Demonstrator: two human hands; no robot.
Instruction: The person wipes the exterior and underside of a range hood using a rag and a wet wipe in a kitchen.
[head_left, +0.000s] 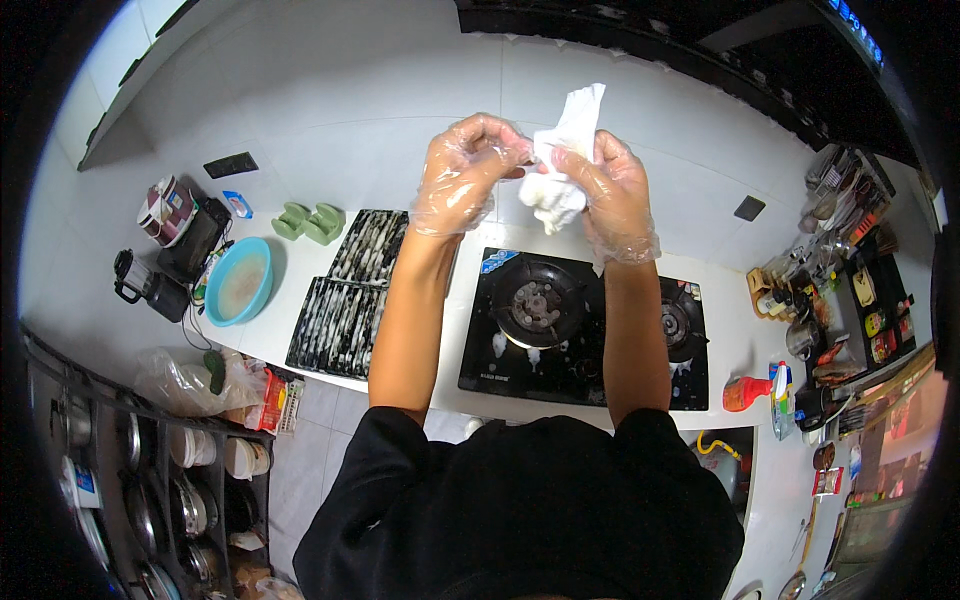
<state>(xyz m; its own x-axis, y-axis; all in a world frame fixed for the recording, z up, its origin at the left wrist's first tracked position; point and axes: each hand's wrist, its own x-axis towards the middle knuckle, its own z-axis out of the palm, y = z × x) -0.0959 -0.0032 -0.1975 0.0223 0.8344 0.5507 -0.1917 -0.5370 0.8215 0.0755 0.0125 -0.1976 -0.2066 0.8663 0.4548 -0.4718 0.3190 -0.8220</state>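
Observation:
Both hands wear clear disposable plastic gloves and are raised above the counter. My right hand (619, 191) grips a crumpled white wipe (579, 124), possibly paper or cloth, with its thumb across it. One end sticks up, and a bunched, slightly stained part hangs below. My left hand (472, 169) is curled close to the wipe's left edge; whether its fingertips pinch anything cannot be made out. Below lies a black gas stove (536, 379) with white foam blobs, partly covered by my right forearm. Two black ridged panels (337, 322) streaked with foam lie left of it.
A black range hood (637, 45) overhangs the wall. Leftward on the counter stand a blue basin (267, 289) of cloudy liquid, a green holder (307, 223) and a blender (150, 285). A red bottle (744, 393) stands right of the stove. Shelves of pots (199, 502) sit lower left.

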